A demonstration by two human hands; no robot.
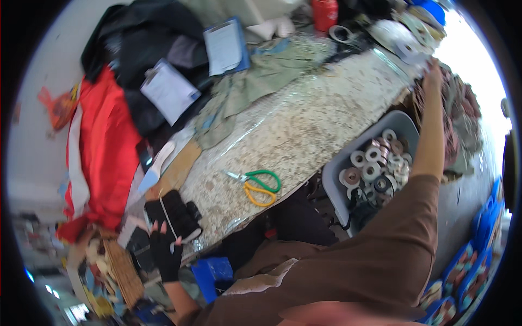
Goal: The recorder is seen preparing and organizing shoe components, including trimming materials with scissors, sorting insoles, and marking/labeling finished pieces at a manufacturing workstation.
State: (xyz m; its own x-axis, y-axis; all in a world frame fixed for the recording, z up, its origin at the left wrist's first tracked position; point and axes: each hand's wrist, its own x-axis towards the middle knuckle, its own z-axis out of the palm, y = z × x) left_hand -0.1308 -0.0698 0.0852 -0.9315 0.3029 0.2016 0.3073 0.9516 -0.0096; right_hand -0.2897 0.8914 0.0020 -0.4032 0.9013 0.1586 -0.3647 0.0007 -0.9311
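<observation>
Black fabric pieces at surface near edge, under my gloved left hand, fingers spread open. My right hand reaches far edge; grip unclear. Scissors mid-surface.

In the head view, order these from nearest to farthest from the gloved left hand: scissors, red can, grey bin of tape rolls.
From the left hand:
1. Scissors, mid-table, to its right.
2. Grey bin of tape rolls, beyond the table's right edge.
3. Red can, at the far end of the table.
</observation>
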